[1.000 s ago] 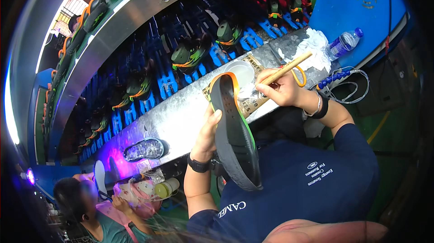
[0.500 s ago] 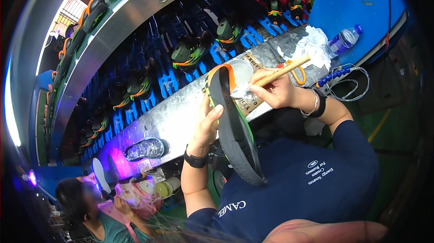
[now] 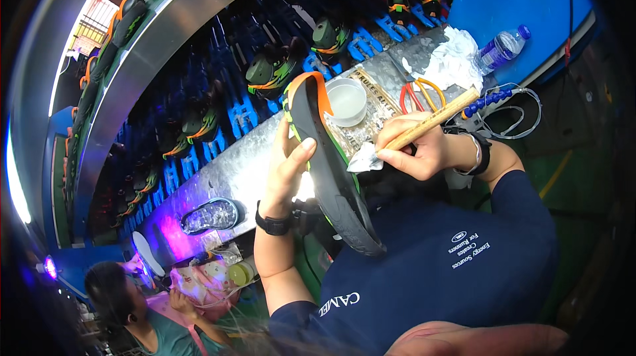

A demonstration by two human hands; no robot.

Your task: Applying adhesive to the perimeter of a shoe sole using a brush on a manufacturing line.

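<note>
My left hand (image 3: 289,169) is closed around the left edge of a long black shoe sole (image 3: 328,174) with orange and green trim, held tilted above my lap with its orange end up and away from me. Pinched in my right hand (image 3: 417,150) is a brush (image 3: 434,118) with a thick wooden handle. Its pale, white-coated head points at the sole's right edge, close to the inner face; whether it touches cannot be made out. Just beyond the brush, a translucent round tub (image 3: 347,101) stands on a printed, smeared sheet on the metal bench.
Along the metal bench (image 3: 265,134) lie another sole (image 3: 211,216), white crumpled tissue (image 3: 454,58) and a capped bottle (image 3: 505,49). Orange-handled pliers or scissors (image 3: 424,94) lie by the tissue. Behind runs a conveyor with several shoes on blue holders. A co-worker (image 3: 126,303) sits at left.
The sole has shifted a little left and up in my left hand. My right hand has drawn the brush right and nearer to me, uncovering more of the tub.
</note>
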